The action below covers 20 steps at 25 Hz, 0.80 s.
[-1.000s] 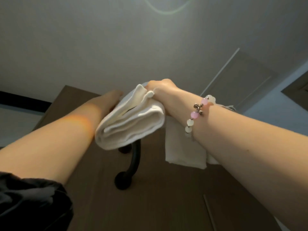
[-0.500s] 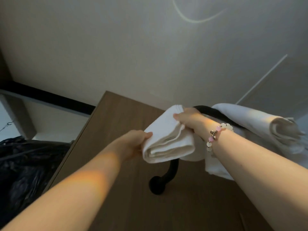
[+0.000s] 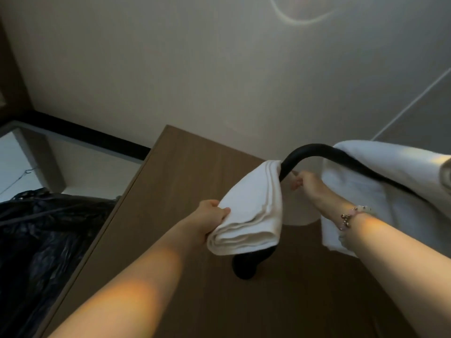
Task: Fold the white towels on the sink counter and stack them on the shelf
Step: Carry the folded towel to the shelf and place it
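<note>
Gripping the near corner of the folded white towel (image 3: 251, 215), the left hand (image 3: 212, 215) has its thumb on top and its fingers curled under the layers. The right hand (image 3: 310, 187) reaches past the towel's far end with its fingers curled and its fingertips pinched on white cloth just behind the black curved bar (image 3: 305, 154). The bar hides part of that pinch, but the cloth looks like the same towel's far end. A beaded bracelet (image 3: 351, 215) sits on the right wrist.

The towel is held up in the air between the two hands, folded into several layers with its rounded fold facing the camera. It lies against the upright part of the bar and covers its middle. The bar's round foot (image 3: 244, 269) shows under the towel, fixed to a brown wooden panel (image 3: 195, 162). Above the towel the bar bends and runs off to the right.

A second white towel (image 3: 390, 198) is draped over that right stretch, hanging down behind the right forearm. At the far right edge a rolled towel end (image 3: 446, 174) lies on top of it.

Low on the left is a black plastic bag (image 3: 36, 240), crumpled; what it holds cannot be told. A black trim strip (image 3: 85, 132) runs along the pale wall above it
</note>
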Each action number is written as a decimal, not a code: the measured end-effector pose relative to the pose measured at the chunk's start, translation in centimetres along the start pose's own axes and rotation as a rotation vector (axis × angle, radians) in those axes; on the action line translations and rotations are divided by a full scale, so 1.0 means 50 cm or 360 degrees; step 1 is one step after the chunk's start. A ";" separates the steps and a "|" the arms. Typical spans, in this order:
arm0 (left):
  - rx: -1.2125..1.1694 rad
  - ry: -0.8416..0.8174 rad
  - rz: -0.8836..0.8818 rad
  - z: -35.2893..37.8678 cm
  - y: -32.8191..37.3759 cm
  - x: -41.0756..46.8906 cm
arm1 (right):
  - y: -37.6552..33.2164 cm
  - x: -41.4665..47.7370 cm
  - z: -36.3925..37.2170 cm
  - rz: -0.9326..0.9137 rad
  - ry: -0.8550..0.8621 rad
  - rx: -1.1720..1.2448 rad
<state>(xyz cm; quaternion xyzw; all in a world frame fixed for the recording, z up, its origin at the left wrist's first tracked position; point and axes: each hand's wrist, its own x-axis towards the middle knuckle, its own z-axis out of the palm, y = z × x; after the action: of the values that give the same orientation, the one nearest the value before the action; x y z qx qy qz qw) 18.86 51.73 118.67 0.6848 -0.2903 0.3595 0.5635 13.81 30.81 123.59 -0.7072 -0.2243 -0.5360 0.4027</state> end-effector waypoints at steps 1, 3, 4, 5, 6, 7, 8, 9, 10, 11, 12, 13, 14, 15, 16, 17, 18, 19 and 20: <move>0.0014 -0.0035 -0.0001 0.001 -0.007 -0.002 | 0.010 0.004 0.009 0.0007 -0.0004 -0.0074; -0.0004 -0.0072 0.0009 -0.002 -0.015 -0.007 | 0.022 0.019 0.026 -0.0042 0.0054 -0.0243; -0.0011 -0.0071 0.0018 -0.004 -0.016 -0.012 | 0.023 0.026 0.031 -0.0070 0.0089 -0.0300; -0.0013 -0.0050 0.0033 -0.007 -0.015 -0.018 | 0.025 0.036 0.034 -0.0083 0.0109 -0.0324; -0.0025 -0.0031 0.0068 -0.011 -0.016 -0.019 | 0.025 0.046 0.036 -0.0092 0.0096 -0.0327; -0.0027 -0.0036 0.0094 -0.015 -0.023 -0.015 | 0.026 0.053 0.040 -0.0084 0.0056 -0.0321; -0.0026 -0.0036 0.0119 -0.018 -0.030 -0.008 | 0.033 0.060 0.045 -0.0060 0.0019 -0.0319; -0.0007 -0.0031 0.0130 -0.018 -0.037 -0.002 | 0.038 0.060 0.047 -0.0044 -0.0015 -0.0311; -0.0007 -0.0017 0.0137 -0.015 -0.042 0.000 | 0.041 0.055 0.049 -0.0040 -0.0039 -0.0263; -0.0022 0.0008 0.0135 -0.012 -0.050 0.005 | 0.039 0.043 0.052 -0.0019 -0.0040 -0.0175; -0.0044 0.0022 0.0131 -0.006 -0.055 0.008 | 0.030 0.023 0.051 0.0000 -0.0027 -0.0052; -0.0065 0.0042 0.0122 0.002 -0.061 0.011 | 0.019 0.002 0.050 0.0016 0.0002 0.0082; -0.0079 0.0067 0.0122 0.012 -0.063 0.011 | 0.013 -0.009 0.046 0.0042 -0.0003 0.0249; -0.0081 0.0101 0.0129 0.024 -0.064 0.010 | 0.009 -0.018 0.043 0.0053 -0.0025 0.0372; -0.0083 0.0145 0.0154 0.036 -0.063 0.002 | 0.007 -0.027 0.040 0.0044 -0.0056 0.0418; -0.0087 0.0177 0.0197 0.050 -0.059 -0.008 | 0.002 -0.040 0.037 0.0053 -0.0083 0.0484; -0.0086 0.0191 0.0244 0.064 -0.052 -0.019 | -0.001 -0.044 0.036 0.0062 -0.0130 0.0508; -0.0088 0.0184 0.0284 0.076 -0.046 -0.024 | -0.010 -0.052 0.036 0.0076 -0.0179 0.0541; -0.0085 0.0165 0.0310 0.088 -0.037 -0.028 | -0.016 -0.053 0.035 0.0090 -0.0227 0.0498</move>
<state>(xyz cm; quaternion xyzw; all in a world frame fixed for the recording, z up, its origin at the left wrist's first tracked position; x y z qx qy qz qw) 20.26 47.77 116.01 0.6187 -0.3353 0.4397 0.5581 13.35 32.97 121.19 -0.6783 -0.3130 -0.4314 0.5058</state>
